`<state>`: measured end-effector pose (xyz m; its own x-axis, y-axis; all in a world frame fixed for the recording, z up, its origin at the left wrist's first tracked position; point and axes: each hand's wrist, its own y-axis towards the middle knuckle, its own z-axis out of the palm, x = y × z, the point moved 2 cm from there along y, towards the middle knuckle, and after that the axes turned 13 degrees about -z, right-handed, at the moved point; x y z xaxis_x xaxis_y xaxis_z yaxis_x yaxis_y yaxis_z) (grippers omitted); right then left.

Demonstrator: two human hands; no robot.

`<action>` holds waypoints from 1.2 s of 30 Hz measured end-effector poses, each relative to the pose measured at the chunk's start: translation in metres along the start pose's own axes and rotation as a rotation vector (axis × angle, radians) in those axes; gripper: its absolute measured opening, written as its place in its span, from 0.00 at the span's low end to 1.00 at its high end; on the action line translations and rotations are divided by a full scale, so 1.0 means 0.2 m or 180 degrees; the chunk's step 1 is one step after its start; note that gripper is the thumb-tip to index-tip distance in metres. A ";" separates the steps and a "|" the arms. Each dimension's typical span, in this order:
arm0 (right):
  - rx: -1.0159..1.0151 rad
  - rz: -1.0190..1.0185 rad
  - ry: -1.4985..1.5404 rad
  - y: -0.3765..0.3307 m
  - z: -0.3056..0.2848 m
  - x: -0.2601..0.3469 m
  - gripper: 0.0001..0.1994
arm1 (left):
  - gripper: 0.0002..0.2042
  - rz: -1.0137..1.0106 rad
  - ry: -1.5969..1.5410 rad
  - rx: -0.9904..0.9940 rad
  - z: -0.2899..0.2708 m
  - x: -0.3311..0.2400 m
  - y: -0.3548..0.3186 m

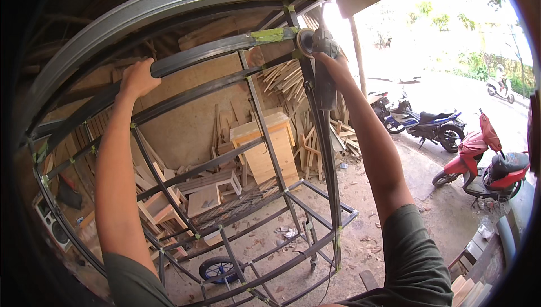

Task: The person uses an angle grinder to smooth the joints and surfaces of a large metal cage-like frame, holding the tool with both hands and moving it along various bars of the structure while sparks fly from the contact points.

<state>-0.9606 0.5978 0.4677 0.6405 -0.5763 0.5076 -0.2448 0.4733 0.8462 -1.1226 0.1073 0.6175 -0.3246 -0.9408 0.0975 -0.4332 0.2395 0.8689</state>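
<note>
Dark green sleeves [417,256] sit nearest the camera, bare forearms reaching up. Right hand [333,63] wraps round an angle grinder [325,90], disc [305,42] at the metal frame's [327,163] upper corner; contact unclear. Left hand [140,78] curls closed over the frame's upper bar [214,51]. Wooden cabinet [279,155] stands behind; red scooter [470,163] is parked off to the right.

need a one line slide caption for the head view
Left hand gripping a dark metal frame, right hand holding an angle grinder at its upper corner.
</note>
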 end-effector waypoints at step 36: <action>0.0149 -0.0676 -0.0459 -0.15 0.34 0.21 0.30 | 0.24 -0.0012 0.0090 -0.0255 0.00 0.03 0.00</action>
<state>-0.9757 0.5141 0.4745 0.5715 -0.7501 0.3327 -0.1515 0.3020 0.9412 -1.1256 0.1016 0.6183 -0.2987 -0.9483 0.1069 -0.3653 0.2171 0.9052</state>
